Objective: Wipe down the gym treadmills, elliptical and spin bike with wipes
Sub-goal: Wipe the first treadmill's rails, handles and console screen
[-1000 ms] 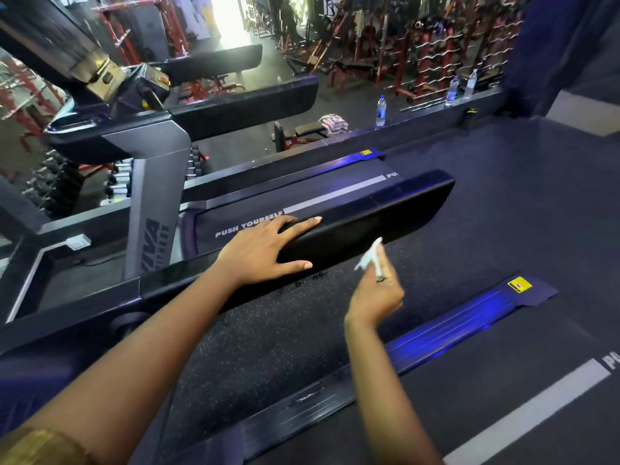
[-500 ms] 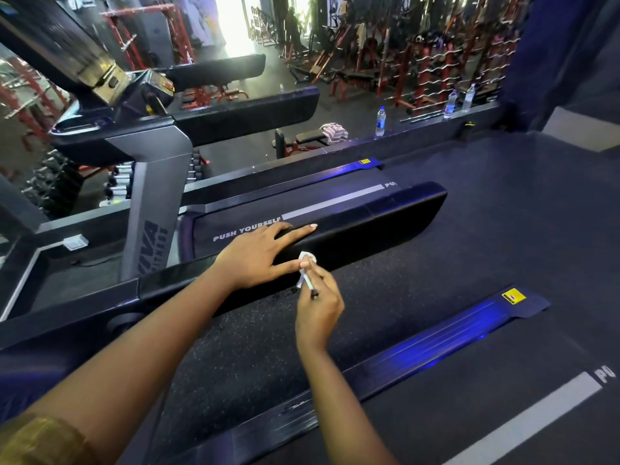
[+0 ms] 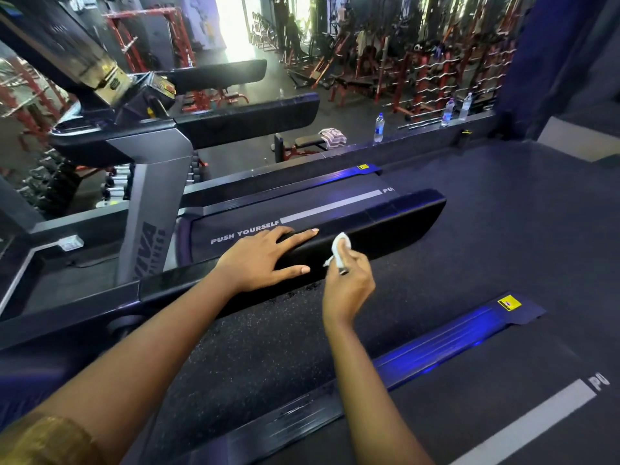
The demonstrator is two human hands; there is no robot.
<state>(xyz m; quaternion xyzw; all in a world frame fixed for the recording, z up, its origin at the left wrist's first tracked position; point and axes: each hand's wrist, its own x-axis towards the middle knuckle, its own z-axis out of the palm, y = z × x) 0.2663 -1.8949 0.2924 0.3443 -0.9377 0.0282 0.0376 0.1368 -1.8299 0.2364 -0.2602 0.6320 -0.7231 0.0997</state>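
Once the wipe (image 3: 341,245) pinched in the right hand (image 3: 349,286) was brought onto the treadmill handrail (image 3: 385,226) beside the flat left hand (image 3: 265,260), wiping was judged resumed.

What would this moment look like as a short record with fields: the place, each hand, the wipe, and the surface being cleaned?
place: gym, at a treadmill
left hand: rests flat on the black handrail, fingers straight
right hand: pinches a white wipe
wipe: bunched, appears to touch the handrail just right of the left fingertips
belt: printed PUSH YOURSELF, beyond the handrail
background: upright water bottle, red weight racks farther off
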